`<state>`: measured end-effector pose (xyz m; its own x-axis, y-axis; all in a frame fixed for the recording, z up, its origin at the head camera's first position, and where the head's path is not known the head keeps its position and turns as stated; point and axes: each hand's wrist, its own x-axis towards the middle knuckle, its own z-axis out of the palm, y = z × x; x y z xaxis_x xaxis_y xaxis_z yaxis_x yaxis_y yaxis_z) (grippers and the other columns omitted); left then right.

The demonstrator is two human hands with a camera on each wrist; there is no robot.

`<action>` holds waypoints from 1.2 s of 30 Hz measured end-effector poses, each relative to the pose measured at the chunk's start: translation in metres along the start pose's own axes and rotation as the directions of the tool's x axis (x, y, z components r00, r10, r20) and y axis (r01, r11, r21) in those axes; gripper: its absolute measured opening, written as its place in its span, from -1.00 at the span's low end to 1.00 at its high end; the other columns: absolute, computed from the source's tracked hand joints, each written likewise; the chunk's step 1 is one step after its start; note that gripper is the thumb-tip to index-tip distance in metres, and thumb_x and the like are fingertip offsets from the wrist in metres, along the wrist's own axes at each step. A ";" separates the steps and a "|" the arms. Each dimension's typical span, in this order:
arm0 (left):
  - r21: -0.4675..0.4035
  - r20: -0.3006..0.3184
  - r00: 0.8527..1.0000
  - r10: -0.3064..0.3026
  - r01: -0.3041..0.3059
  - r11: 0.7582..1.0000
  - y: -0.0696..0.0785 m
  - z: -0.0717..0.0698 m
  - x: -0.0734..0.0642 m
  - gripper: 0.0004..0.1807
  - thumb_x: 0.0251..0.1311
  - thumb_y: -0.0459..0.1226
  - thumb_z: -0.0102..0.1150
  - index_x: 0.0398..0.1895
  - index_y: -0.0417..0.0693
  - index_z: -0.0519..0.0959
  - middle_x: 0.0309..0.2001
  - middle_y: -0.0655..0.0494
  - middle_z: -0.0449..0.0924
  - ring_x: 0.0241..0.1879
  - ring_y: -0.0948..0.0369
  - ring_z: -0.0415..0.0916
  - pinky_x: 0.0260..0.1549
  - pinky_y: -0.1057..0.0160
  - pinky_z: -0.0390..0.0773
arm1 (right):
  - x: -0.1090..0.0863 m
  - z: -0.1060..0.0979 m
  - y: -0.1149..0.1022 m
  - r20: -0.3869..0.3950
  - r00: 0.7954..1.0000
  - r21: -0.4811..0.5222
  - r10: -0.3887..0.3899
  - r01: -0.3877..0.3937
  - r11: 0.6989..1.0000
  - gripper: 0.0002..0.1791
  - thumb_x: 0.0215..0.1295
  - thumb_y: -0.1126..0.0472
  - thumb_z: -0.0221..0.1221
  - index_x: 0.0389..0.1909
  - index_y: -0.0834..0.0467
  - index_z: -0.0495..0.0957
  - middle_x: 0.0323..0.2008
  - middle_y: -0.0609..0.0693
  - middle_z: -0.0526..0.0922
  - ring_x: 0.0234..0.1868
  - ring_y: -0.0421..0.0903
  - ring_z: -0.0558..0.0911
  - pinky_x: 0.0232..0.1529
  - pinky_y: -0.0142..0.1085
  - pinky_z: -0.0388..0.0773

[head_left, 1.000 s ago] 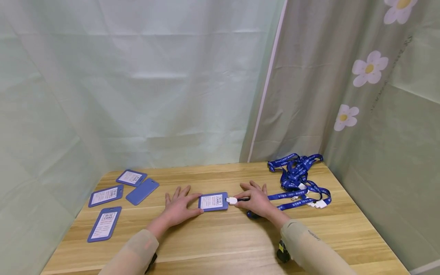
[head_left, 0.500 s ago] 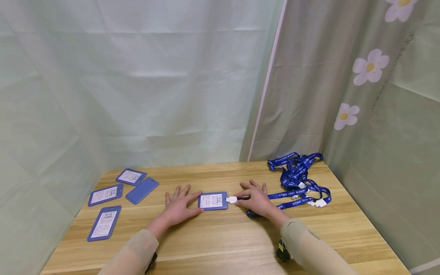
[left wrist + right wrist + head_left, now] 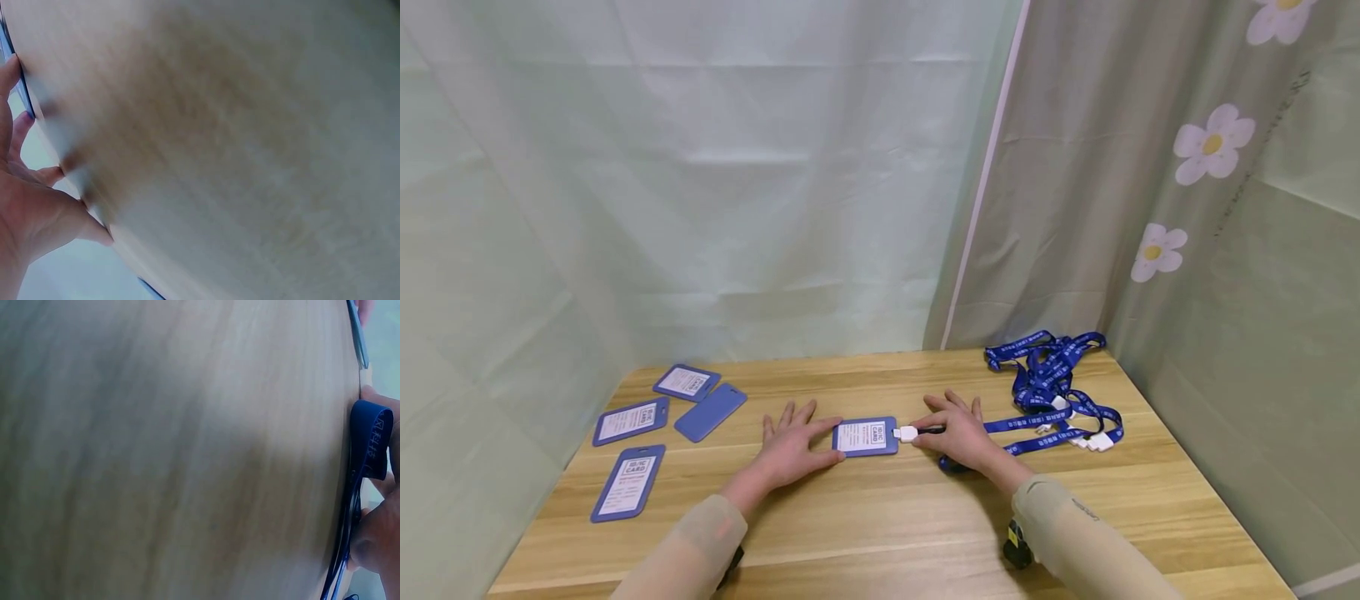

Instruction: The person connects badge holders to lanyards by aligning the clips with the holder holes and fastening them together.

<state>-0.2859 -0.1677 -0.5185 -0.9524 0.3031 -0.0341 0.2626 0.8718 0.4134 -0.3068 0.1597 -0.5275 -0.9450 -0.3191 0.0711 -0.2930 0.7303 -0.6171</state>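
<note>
While left grip (image 3: 792, 452) still clasps card holder (image 3: 860, 438), right grip (image 3: 962, 433) pinching white clip (image 3: 908, 434), both unmoved

1 blue badge holder (image 3: 865, 451) lies flat and lengthwise on the table, face up, slotted end to the right. Its white insert shows a boxed heading, "ID/IC CARD". The left hand (image 3: 793, 450) touches the holder's left end with thumb and index finger, at the 2 corners. 1 white clip (image 3: 907, 434) meets the slotted end; passage through the slot cannot be determined. The right hand (image 3: 962, 437) pinches the clip's far end. A blue lanyard (image 3: 1028, 445), white-lettered, extends rightward beyond that hand in 2 strap lengths.
</note>
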 end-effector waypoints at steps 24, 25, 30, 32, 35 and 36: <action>0.009 0.004 1.000 0.022 -0.022 1.000 -0.002 0.000 0.000 -0.26 0.23 0.27 0.25 0.45 0.28 0.47 0.58 -0.28 0.03 0.53 -0.43 -0.25 0.28 -0.61 -0.37 | 0.001 0.000 -0.001 -0.012 1.000 0.000 -0.015 0.015 1.000 -0.71 0.16 -0.09 0.48 -0.10 -0.16 0.82 0.44 0.05 0.43 0.58 0.27 0.04 0.40 0.42 -0.53; 0.012 0.006 1.000 0.021 -0.021 1.000 -0.002 0.000 0.000 -0.26 0.23 0.28 0.25 0.45 0.29 0.47 0.58 -0.27 0.03 0.53 -0.42 -0.26 0.28 -0.61 -0.37 | 0.001 0.000 -0.001 -0.012 1.000 0.001 -0.017 0.017 1.000 -0.72 0.16 -0.08 0.48 -0.10 -0.15 0.82 0.44 0.06 0.43 0.57 0.28 0.05 0.39 0.43 -0.53; 0.016 0.009 1.000 0.019 -0.019 1.000 -0.001 0.000 -0.001 -0.27 0.24 0.29 0.24 0.46 0.32 0.46 0.59 -0.26 0.02 0.54 -0.41 -0.27 0.29 -0.61 -0.36 | 0.000 0.000 -0.002 0.002 1.000 0.007 -0.004 0.004 1.000 -0.71 0.17 -0.09 0.48 -0.09 -0.17 0.82 0.45 0.05 0.41 0.58 0.27 0.02 0.41 0.40 -0.54; 0.011 0.009 1.000 0.017 -0.017 1.000 -0.001 0.000 -0.001 -0.27 0.25 0.28 0.24 0.46 0.32 0.46 0.59 -0.26 0.02 0.54 -0.41 -0.28 0.29 -0.60 -0.37 | 0.000 -0.001 -0.002 0.007 1.000 0.011 0.003 -0.003 1.000 -0.71 0.17 -0.10 0.47 -0.08 -0.18 0.81 0.46 0.04 0.40 0.59 0.26 0.01 0.41 0.38 -0.56; 0.007 0.011 1.000 0.014 -0.014 1.000 0.000 -0.001 -0.001 -0.27 0.25 0.28 0.23 0.46 0.32 0.46 0.59 -0.26 0.01 0.54 -0.40 -0.28 0.29 -0.60 -0.38 | -0.001 0.000 -0.003 0.001 1.000 0.014 0.003 -0.003 1.000 -0.72 0.17 -0.09 0.48 -0.09 -0.18 0.82 0.46 0.04 0.40 0.59 0.26 0.01 0.40 0.39 -0.57; 0.008 0.012 1.000 0.013 -0.013 1.000 0.000 -0.001 -0.001 -0.27 0.25 0.28 0.23 0.46 0.32 0.46 0.59 -0.26 0.01 0.54 -0.40 -0.28 0.29 -0.60 -0.38 | 0.000 0.000 -0.003 0.001 1.000 0.014 0.007 -0.007 1.000 -0.72 0.17 -0.09 0.47 -0.09 -0.19 0.81 0.46 0.03 0.40 0.59 0.25 0.00 0.41 0.38 -0.58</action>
<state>-0.2850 -0.1678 -0.5176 -0.9469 0.3190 -0.0397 0.2763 0.8707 0.4069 -0.3056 0.1581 -0.5257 -0.9467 -0.3152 0.0660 -0.2848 0.7236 -0.6287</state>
